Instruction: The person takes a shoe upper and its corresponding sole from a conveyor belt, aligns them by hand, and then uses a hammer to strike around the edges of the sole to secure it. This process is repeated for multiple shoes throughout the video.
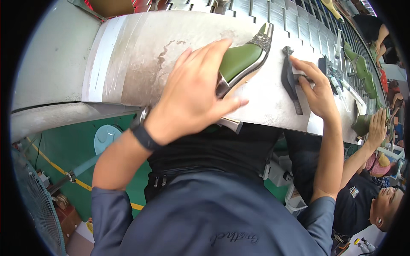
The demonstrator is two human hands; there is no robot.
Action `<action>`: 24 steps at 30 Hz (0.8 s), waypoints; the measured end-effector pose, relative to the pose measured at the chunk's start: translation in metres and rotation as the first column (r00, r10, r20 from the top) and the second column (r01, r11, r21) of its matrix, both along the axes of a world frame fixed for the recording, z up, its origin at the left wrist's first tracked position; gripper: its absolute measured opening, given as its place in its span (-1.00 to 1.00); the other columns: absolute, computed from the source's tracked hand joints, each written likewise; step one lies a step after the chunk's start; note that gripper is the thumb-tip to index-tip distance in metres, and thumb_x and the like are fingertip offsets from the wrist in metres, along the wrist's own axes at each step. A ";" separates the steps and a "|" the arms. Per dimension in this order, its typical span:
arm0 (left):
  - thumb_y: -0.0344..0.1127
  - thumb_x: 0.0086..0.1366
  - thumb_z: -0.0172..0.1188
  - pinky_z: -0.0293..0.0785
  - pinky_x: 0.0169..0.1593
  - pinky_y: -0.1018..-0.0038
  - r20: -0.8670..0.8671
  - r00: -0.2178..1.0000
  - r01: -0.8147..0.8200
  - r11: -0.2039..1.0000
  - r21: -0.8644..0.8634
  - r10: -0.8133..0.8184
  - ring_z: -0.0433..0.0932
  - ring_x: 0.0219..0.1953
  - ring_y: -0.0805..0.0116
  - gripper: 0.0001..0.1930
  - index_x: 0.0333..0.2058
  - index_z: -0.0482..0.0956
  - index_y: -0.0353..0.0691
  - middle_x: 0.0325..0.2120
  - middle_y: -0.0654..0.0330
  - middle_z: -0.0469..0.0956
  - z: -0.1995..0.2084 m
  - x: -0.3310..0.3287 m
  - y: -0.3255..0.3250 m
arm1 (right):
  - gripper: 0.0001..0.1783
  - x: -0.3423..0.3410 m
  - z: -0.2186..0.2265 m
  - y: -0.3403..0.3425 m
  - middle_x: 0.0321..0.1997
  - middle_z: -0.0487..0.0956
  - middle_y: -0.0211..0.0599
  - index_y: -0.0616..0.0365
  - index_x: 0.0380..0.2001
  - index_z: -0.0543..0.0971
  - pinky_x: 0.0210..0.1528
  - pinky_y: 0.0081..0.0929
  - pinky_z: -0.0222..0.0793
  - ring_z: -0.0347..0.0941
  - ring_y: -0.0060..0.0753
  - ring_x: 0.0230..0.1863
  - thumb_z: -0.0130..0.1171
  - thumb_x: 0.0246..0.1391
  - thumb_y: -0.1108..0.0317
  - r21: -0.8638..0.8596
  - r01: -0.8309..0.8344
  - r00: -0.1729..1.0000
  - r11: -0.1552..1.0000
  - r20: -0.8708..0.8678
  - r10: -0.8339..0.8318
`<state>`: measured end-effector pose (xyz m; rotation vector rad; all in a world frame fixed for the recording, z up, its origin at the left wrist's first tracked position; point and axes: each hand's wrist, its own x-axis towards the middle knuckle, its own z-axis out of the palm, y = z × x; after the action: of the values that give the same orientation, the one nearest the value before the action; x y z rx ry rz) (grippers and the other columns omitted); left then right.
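A green shoe (240,62) lies on its side on the metal worktop (141,59), with a dark glittery band near its far tip and a dark edge along its pale sole. My left hand (194,87) is wrapped over its near end, fingers on the far side and thumb stretched along the near side; the hand covers that end. To the right, my right hand (315,85) grips the short visible part of the handle of a dark hammer (289,79). The hammer's long head rests on or just above the worktop, round face away from me.
A slatted metal conveyor (265,13) runs beyond the worktop. Several green shoe pieces (365,77) lie on it at the right. Pale-handled tools (337,87) are beside my right hand. A co-worker (363,205) sits at the right, a hand on another green shoe (362,124). A fan (38,205) stands lower left.
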<state>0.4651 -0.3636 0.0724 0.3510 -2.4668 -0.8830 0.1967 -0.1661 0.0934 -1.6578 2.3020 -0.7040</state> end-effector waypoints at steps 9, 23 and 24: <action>-0.15 0.30 0.37 0.36 0.32 0.21 0.086 0.980 0.171 0.982 0.074 -0.177 0.49 0.25 -0.17 -0.20 0.39 0.26 -0.46 0.22 -0.32 0.46 -0.001 -0.039 -0.012 | -0.56 0.040 -0.024 0.006 -0.21 0.58 -0.10 0.15 0.04 0.62 -0.12 -0.21 0.53 0.54 0.00 -0.27 0.24 0.02 0.56 -0.094 0.108 0.947 0.990 -0.293 -0.131; -0.32 0.17 0.40 0.30 0.35 0.19 0.121 0.961 0.237 0.966 0.108 -0.249 0.47 0.27 -0.11 -0.11 0.45 0.21 -0.32 0.33 -0.13 0.41 0.008 -0.049 -0.016 | -0.79 0.051 0.005 -0.044 -0.15 0.76 -0.12 0.38 -0.13 0.64 0.01 -0.51 0.56 0.66 -0.49 -0.12 0.28 0.24 0.46 -0.320 0.454 0.474 0.832 0.877 0.079; -0.33 0.16 0.40 0.29 0.35 0.19 0.148 0.959 0.231 0.970 0.075 -0.240 0.47 0.26 -0.10 -0.10 0.45 0.21 -0.32 0.33 -0.13 0.41 0.009 -0.048 -0.017 | -0.81 0.048 0.010 -0.047 -0.15 0.76 -0.12 0.37 -0.14 0.64 0.00 -0.53 0.56 0.66 -0.50 -0.13 0.27 0.23 0.48 -0.293 0.417 0.511 0.860 0.859 0.045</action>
<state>0.4176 -0.3805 0.0809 0.1506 -2.6717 -1.0613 0.2443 -0.2126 0.1029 -0.7793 1.6053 -1.7770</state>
